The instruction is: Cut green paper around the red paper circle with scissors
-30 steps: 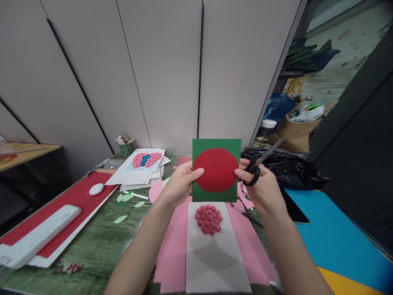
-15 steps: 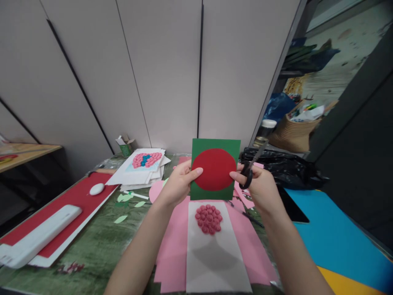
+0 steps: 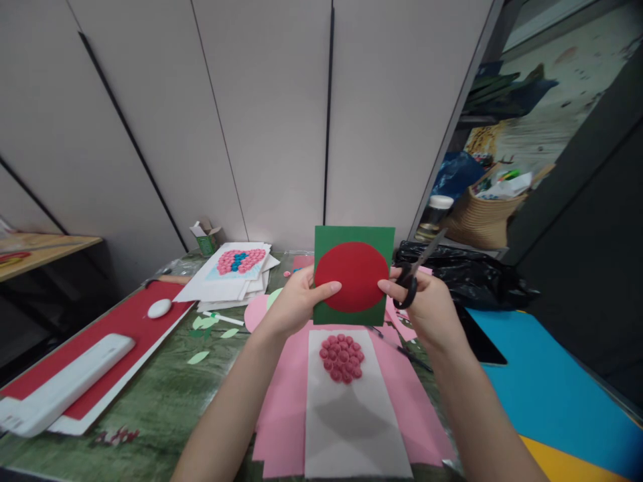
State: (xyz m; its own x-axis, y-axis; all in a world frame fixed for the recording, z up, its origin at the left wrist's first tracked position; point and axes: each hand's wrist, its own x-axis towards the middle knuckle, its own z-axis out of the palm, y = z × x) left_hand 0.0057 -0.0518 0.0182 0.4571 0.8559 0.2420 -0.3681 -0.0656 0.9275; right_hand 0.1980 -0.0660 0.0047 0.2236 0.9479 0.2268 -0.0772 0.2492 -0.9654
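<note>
The red circle (smooth, and oval from this angle) lies against a green square, held up above white paper with pink rosettes. The left hand pinches both at one side; the right hand pinches the other, scissors hooked in its fingers. A woven basket holds white paper scraps.

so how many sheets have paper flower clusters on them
2: the white sheet on the pink paper, front centre, and the top sheet of the stack at back left. More may be hidden underneath.
</note>
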